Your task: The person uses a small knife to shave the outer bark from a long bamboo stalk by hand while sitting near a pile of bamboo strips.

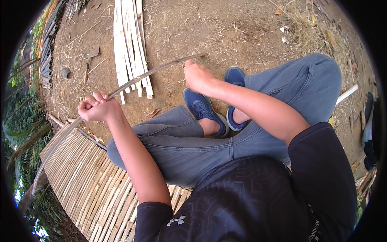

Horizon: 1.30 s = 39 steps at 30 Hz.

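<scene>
Bare brown ground (173, 36) carries a loose row of long, pale strips (131, 44), some overlapping. Left of them lie a tool (94, 52) with a flat head, a thin stick (96, 65) and, farther left, a small grey can (66, 73). Dry straw (310, 36) is scattered at the upper right, a curled brown leaf (153, 113) lies below the strips, and two blue shoes (199, 108) rest near the middle.
</scene>
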Motion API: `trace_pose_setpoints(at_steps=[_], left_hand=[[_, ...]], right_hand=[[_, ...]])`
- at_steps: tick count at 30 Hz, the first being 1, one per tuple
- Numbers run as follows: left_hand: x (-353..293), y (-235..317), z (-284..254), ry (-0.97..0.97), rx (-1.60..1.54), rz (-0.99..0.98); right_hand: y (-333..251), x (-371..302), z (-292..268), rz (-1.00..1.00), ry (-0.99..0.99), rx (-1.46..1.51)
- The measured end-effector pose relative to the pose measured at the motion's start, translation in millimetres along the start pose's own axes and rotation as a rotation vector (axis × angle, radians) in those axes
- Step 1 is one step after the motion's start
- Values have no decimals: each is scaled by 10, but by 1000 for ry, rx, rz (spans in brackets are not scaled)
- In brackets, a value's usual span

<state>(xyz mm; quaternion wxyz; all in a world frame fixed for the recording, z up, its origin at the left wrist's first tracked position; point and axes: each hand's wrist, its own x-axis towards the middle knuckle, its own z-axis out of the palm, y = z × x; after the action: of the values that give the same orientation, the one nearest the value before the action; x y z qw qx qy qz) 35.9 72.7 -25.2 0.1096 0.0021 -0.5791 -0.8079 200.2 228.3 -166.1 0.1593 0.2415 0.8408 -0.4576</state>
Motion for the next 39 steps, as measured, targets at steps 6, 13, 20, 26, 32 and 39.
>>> trace_pose_setpoints(at_steps=[6, 13, 20, 26, 32, 39], left_hand=[[45, -27, 12, 44, -4, -24], [147, -47, -117, 87, 24, -65], [32, 21, -76, 52, 6, -56], [114, -40, -54, 41, -26, -45], [89, -23, -44, 9, -10, -49], [-18, 12, 156, -4, -25, -24]], right_hand=[[255, 198, 40, 164, -67, 13], [258, 196, 76, 127, -28, -38], [265, 196, 107, 229, -61, -35], [742, 374, 180, 231, -4, -79], [897, 415, 113, 297, -108, -142], [1261, 610, 413, 392, -110, -133]])
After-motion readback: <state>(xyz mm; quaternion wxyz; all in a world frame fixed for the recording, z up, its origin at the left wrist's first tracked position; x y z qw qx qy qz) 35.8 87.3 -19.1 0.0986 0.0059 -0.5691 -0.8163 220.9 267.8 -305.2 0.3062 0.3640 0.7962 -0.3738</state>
